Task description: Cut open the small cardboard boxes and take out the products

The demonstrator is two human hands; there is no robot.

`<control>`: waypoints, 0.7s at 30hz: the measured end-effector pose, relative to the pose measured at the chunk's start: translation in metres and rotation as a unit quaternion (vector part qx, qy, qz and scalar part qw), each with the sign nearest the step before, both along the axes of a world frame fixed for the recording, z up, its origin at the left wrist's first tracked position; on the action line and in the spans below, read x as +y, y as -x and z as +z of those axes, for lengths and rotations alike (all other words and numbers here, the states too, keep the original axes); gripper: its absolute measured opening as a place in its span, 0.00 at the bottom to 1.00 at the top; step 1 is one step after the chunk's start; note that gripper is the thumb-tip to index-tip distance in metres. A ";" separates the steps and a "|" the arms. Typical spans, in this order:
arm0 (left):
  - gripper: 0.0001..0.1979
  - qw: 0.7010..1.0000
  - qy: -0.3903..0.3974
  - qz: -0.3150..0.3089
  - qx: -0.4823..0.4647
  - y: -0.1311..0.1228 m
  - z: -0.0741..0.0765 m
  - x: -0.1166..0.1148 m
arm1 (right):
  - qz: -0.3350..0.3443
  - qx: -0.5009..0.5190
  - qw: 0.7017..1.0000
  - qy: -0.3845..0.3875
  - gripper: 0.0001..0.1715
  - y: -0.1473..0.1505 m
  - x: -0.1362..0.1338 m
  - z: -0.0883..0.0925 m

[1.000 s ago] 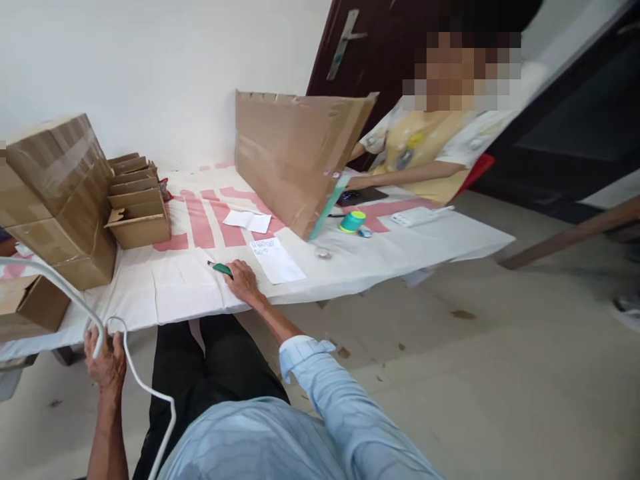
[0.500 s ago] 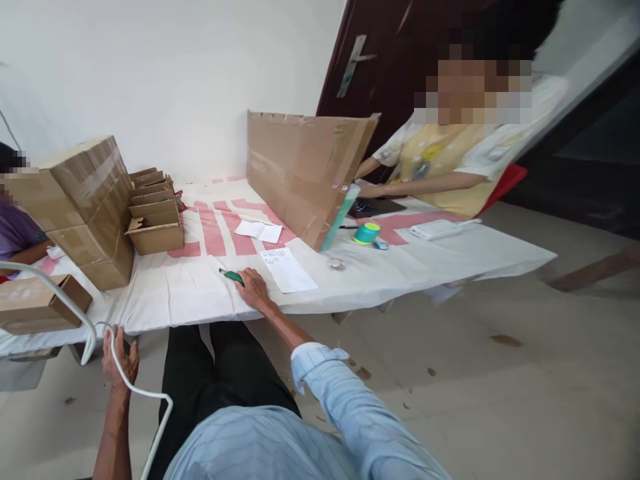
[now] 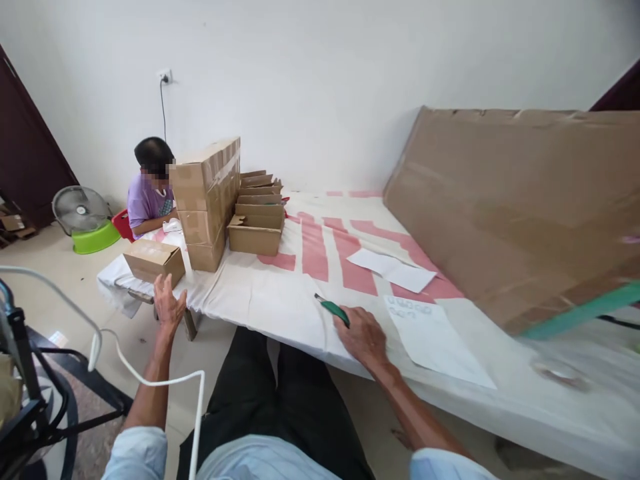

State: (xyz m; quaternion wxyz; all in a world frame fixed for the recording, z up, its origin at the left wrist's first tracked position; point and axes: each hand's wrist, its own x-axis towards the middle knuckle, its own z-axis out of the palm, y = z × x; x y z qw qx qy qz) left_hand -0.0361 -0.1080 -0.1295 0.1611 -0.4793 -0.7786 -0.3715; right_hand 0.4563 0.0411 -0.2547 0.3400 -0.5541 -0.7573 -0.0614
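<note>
My right hand (image 3: 364, 335) rests on the cloth-covered table (image 3: 280, 293), closed round a green utility knife (image 3: 334, 310) whose tip points up and to the left. Beside that hand lies a white sheet of paper (image 3: 440, 340) with handwriting on it. My left hand (image 3: 169, 303) is raised at the table's front edge, fingers apart and holding nothing. Just beyond its fingertips sits a closed cardboard box (image 3: 154, 259); whether they touch it I cannot tell.
Stacked taped boxes (image 3: 203, 207) stand at the left, next to a row of open cartons (image 3: 256, 233). A large cardboard panel (image 3: 525, 200) stands at the right. A white cable (image 3: 150, 382) crosses before my left forearm. A person (image 3: 150, 193) sits behind the stack.
My view has swung left, so the person at the right is out of sight. My left hand has risen and reached toward the closed box. The utility knife stays in my right hand.
</note>
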 end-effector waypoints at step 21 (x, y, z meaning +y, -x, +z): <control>0.39 0.973 0.190 0.130 0.012 0.045 0.078 0.052 | -0.005 0.003 1.000 -0.008 0.12 0.002 -0.001 0.003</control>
